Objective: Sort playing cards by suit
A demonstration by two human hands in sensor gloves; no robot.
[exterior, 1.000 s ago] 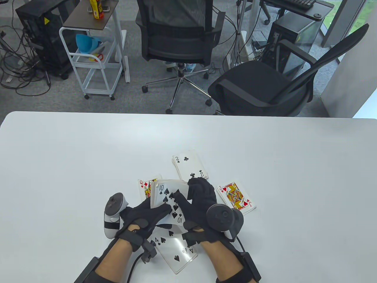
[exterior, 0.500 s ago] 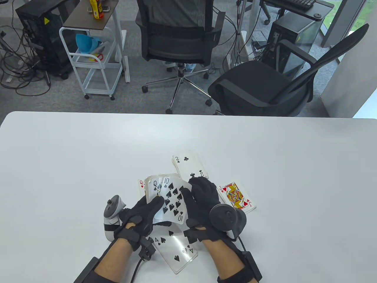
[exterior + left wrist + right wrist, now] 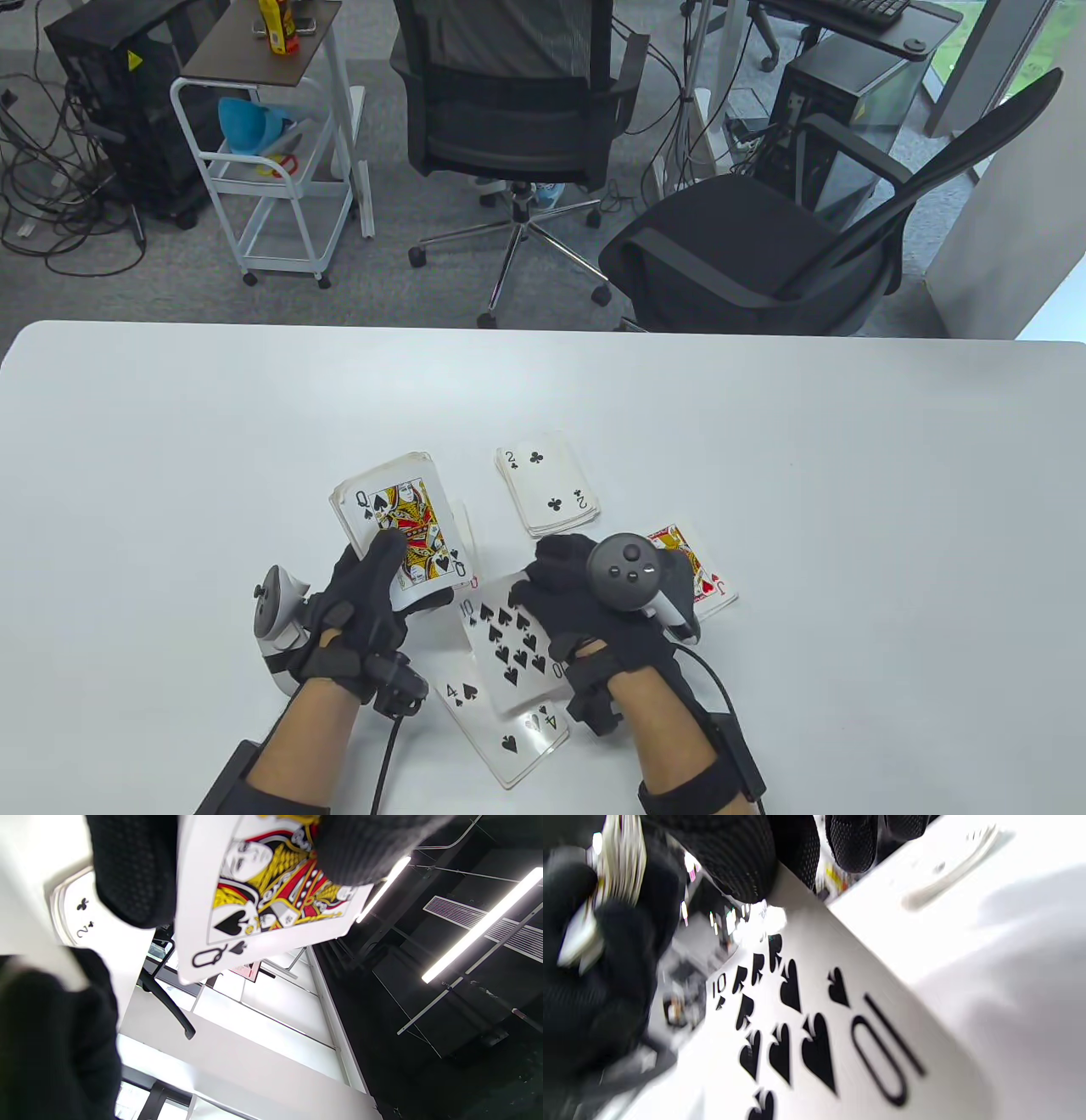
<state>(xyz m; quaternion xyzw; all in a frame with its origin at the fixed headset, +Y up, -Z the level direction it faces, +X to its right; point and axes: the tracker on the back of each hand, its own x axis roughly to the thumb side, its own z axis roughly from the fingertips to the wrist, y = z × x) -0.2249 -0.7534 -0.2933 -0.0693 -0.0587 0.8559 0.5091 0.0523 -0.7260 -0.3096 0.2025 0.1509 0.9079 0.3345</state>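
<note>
Deck [image 3: 399, 518], queen of spades on top, is gripped in left hand [image 3: 361, 607], thumb on the face, raised over the table [image 3: 170, 475]. Right hand [image 3: 585, 603] pinches ten of spades [image 3: 509, 649] over the four of spades [image 3: 509, 730]. Two of clubs pile [image 3: 547, 492] and jack of hearts pile [image 3: 708, 586] lie near.

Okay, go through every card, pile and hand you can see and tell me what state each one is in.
Left hand: grips the deck.
Deck: held off the table, queen of spades on top.
Right hand: pinches the ten of spades.
Ten of spades: face up, over the four of spades.
Four of spades: face up.
Clubs pile: two on top.
Hearts pile: jack on top, partly hidden.
</note>
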